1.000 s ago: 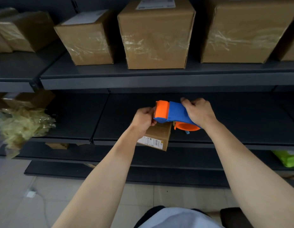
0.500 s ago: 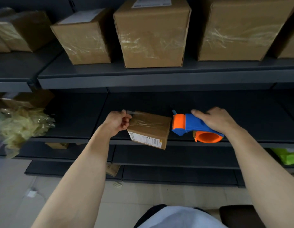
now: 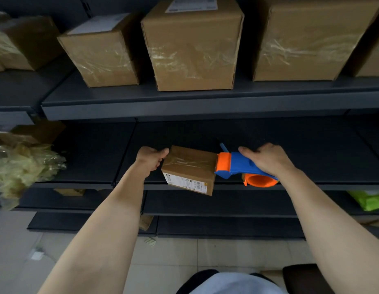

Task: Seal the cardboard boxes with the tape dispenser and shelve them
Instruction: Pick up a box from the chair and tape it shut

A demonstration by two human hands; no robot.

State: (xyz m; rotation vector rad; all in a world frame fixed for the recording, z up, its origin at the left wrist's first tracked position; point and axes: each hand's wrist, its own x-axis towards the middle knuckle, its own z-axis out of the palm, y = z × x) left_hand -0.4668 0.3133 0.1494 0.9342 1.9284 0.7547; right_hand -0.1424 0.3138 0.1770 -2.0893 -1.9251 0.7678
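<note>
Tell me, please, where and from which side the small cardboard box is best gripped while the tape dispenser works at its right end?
Probably the left end of the small cardboard box, taken from the left, as the left hand does now. The tape dispenser in the right hand sits against the right end, and tape lies along the top, so the left end is the free side.

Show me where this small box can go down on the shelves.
Bare: the middle shelf behind the small box, right of the plastic wrap. Crowded: the top shelf, filled by large boxes with narrow gaps.
</note>
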